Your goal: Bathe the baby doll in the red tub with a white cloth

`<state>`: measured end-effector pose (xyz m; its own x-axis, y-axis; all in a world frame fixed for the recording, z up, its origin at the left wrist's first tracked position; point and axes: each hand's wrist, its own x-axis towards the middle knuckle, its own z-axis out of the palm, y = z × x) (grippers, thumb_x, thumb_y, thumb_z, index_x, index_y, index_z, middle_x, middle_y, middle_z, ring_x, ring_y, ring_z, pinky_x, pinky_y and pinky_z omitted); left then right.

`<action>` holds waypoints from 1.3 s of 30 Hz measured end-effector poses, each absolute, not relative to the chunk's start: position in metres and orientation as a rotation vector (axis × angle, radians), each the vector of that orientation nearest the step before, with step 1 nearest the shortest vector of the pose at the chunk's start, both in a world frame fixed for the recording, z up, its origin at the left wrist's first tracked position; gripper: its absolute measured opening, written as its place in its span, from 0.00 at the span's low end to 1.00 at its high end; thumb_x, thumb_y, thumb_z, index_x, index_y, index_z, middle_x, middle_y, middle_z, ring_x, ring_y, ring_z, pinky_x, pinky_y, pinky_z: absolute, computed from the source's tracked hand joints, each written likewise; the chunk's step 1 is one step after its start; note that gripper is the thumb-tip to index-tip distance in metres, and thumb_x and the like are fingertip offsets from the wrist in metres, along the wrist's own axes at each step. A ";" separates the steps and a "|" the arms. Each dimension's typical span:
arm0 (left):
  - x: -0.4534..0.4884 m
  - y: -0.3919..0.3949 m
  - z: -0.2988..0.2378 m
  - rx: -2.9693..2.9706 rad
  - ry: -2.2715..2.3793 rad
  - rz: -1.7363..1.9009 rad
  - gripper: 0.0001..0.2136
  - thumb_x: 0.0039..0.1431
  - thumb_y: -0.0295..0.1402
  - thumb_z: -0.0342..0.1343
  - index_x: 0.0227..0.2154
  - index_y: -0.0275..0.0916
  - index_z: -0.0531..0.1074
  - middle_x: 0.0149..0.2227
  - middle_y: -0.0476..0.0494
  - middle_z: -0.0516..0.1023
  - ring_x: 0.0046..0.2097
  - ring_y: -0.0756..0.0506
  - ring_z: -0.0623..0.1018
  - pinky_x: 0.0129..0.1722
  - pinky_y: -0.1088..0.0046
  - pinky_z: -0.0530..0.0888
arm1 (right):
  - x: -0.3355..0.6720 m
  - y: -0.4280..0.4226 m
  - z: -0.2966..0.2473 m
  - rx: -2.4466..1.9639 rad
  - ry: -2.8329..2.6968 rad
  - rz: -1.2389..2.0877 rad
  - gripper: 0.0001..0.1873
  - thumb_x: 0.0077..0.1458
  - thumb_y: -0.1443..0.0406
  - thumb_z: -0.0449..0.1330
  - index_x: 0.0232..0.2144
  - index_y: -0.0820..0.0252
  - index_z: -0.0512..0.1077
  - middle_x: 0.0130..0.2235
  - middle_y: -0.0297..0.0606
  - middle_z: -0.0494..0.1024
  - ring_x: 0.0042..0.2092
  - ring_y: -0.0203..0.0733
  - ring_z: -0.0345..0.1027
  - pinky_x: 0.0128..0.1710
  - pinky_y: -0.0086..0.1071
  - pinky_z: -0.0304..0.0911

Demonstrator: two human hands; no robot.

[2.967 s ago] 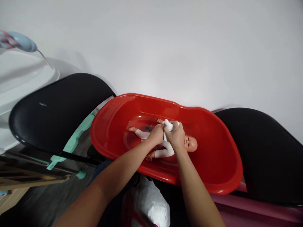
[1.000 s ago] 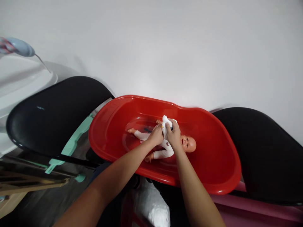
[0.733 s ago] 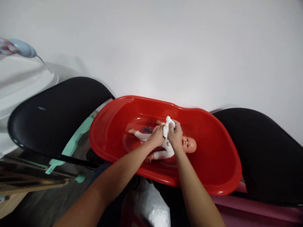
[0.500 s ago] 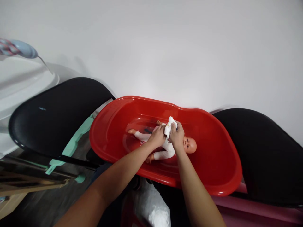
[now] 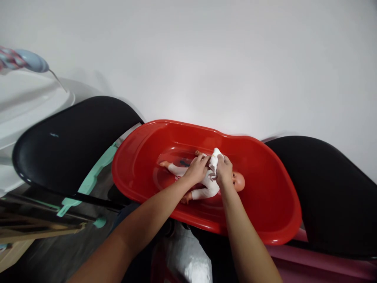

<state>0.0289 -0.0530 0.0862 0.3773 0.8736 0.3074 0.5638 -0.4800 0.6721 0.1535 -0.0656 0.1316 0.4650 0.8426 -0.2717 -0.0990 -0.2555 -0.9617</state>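
Doll sleeve (image 5: 216, 156) stays clutched by left hand (image 5: 198, 169) and right hand (image 5: 224, 173), shifted slightly right

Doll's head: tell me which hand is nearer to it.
Right. The right hand, pinching the white cloth, sits next to the doll's head, at the chest. The left hand lies on the belly, farther toward the legs.

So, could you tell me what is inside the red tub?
A doll in white lies there; the left hand and right hand grip white cloth, covering its chest.
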 end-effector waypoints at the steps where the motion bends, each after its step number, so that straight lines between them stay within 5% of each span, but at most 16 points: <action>1: 0.029 -0.053 0.087 2.170 1.236 0.903 0.22 0.67 0.22 0.52 0.63 0.39 0.70 0.61 0.35 0.73 0.64 0.38 0.73 0.66 0.59 0.71 | 0.154 -0.066 0.132 -1.546 -0.643 1.047 0.19 0.59 0.49 0.57 0.43 0.55 0.70 0.23 0.28 0.70 0.19 0.36 0.59 0.17 0.30 0.58; 6: 0.029 -0.054 0.092 2.024 1.246 0.946 0.21 0.66 0.20 0.53 0.60 0.40 0.71 0.60 0.37 0.76 0.63 0.40 0.75 0.66 0.60 0.71 | 0.150 -0.067 0.131 -1.501 -0.741 1.026 0.22 0.60 0.46 0.56 0.45 0.56 0.71 0.26 0.30 0.71 0.22 0.38 0.61 0.22 0.32 0.61; 9: 0.027 -0.054 0.093 1.922 1.240 0.988 0.18 0.67 0.25 0.57 0.59 0.39 0.71 0.59 0.35 0.78 0.60 0.39 0.78 0.63 0.61 0.74 | 0.146 -0.069 0.128 -1.508 -1.167 0.733 0.24 0.59 0.47 0.60 0.47 0.57 0.75 0.39 0.39 0.78 0.36 0.43 0.71 0.38 0.37 0.70; 13: 0.025 -0.054 0.095 1.891 1.175 1.027 0.14 0.70 0.27 0.54 0.56 0.39 0.72 0.56 0.36 0.80 0.59 0.41 0.79 0.62 0.63 0.74 | 0.145 -0.071 0.123 -1.524 -1.477 0.367 0.22 0.63 0.48 0.57 0.45 0.58 0.77 0.46 0.45 0.78 0.48 0.47 0.70 0.53 0.40 0.65; 17: 0.028 -0.054 0.097 1.974 1.172 0.978 0.15 0.65 0.23 0.56 0.53 0.40 0.74 0.52 0.39 0.82 0.55 0.40 0.81 0.59 0.63 0.76 | 0.151 -0.068 0.123 -1.627 -1.291 0.444 0.24 0.66 0.47 0.53 0.35 0.60 0.75 0.36 0.42 0.77 0.40 0.44 0.69 0.44 0.37 0.64; 25: 0.025 -0.054 0.099 1.985 1.219 0.926 0.21 0.62 0.18 0.53 0.54 0.42 0.74 0.52 0.41 0.82 0.53 0.41 0.81 0.55 0.65 0.77 | 0.152 -0.073 0.140 -1.637 -0.881 0.919 0.21 0.63 0.46 0.56 0.35 0.58 0.71 0.24 0.33 0.70 0.23 0.38 0.61 0.19 0.30 0.57; 39: -0.040 0.001 0.094 1.337 1.715 1.100 0.09 0.67 0.36 0.64 0.46 0.42 0.75 0.46 0.44 0.83 0.46 0.42 0.81 0.47 0.69 0.75 | 0.154 -0.074 0.153 -1.419 -0.547 1.091 0.17 0.63 0.50 0.60 0.32 0.55 0.66 0.19 0.28 0.66 0.17 0.32 0.56 0.13 0.25 0.54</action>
<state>-0.0396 0.0007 0.0936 -0.2314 0.9727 -0.0191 0.3879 0.1102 0.9151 0.1545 -0.0742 0.1532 0.4484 0.8442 -0.2936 -0.2694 -0.1855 -0.9450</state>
